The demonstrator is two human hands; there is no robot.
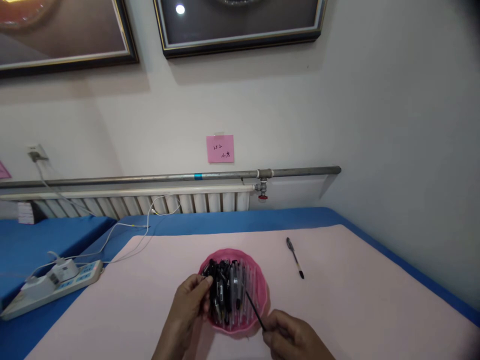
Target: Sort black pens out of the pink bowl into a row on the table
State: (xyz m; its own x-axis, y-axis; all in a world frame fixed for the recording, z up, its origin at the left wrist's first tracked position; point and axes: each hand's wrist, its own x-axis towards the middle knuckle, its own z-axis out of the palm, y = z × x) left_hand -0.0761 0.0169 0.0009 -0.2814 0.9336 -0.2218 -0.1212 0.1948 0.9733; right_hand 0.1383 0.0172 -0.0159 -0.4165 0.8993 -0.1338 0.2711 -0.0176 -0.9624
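While most of the pens (225, 292) lie heaped in the pink bowl (258, 300), one pen (295, 257) already lies alone on the pink surface (356, 300), well apart from the bowl and off to its right, tip pointing toward the person. That single pen is the only one visibly set out, so the sorting appears to be near its start: one out, the great bulk left inside.

The left hand (189, 305) rests at the bowl's left rim, its fingers curled in among the dark pen caps; it seems to be pinching or steadying a few of them, though which ones cannot be told from this view. The right hand (288, 337) sits low, just beside the bowl's near right edge, its fingertips closed on the end of a thin black refill or pen (253, 307) that slants up and left across the bowl. Whether that thin piece is a whole pen or only an inner part is too small to tell, and whether its far end lies among the heap or above it is unclear.

The bowl stands near the middle of the surface, close to the person. Further off, on the blue cover (45, 235) to the left, a white power strip (52, 287) lies with chargers and cables plugged in. Behind, a radiator (150, 202) and a grey pipe (168, 176) run along the wall, with a pink note (220, 148) stuck above them.
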